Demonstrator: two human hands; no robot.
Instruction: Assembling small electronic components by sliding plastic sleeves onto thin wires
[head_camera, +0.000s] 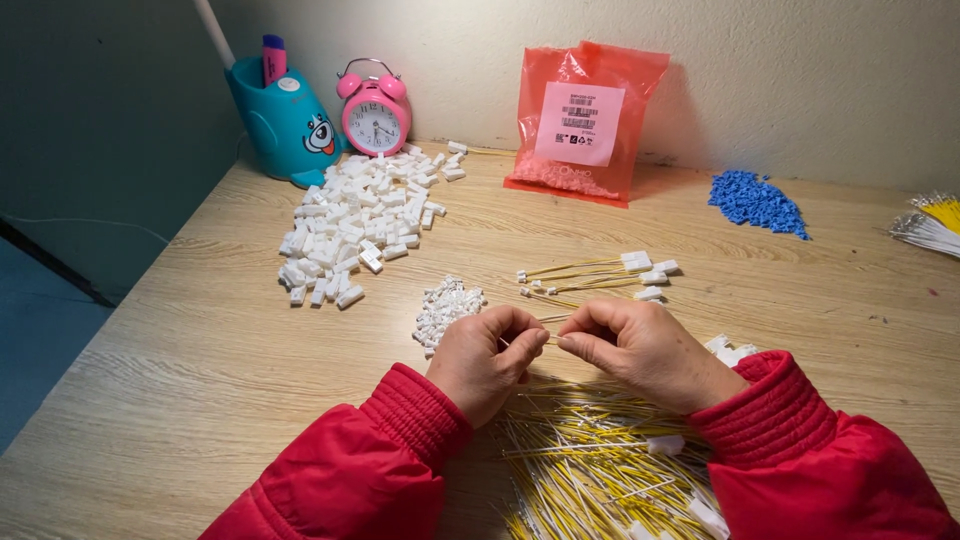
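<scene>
Red padded sleeves (380, 450) frame the bottom of our view, and between them lies a loose heap of thin yellow and white wires (590, 465) spread across the wooden table (180, 380), with a few small white connector pieces mixed into it. Just above that heap we bring both hands together over the table. Our left hand (487, 358) curls its fingers and thumb in a pinch around the end of one thin wire (548, 341), and our right hand (640, 350) pinches the same wire from the other side, so the fingertips of the two hands nearly meet; whether a small part sits between them we cannot tell, since the fingers hide it. Just beyond our left hand sits a little pile of tiny white terminals (445, 308). Beyond our right hand lie several finished yellow wires with white plugs on their ends (600, 277), laid roughly side by side. Farther back on the left spreads a large pile of white plastic housings (360, 225). Against the wall stand a teal pen holder (283, 125) with a cartoon face, a pink alarm clock (374, 110) just beside it, and a red plastic bag (585, 120) with a white label. To the right we see a heap of small blue parts (757, 203) and, at the edge, another bundle of wires (928, 225).
</scene>
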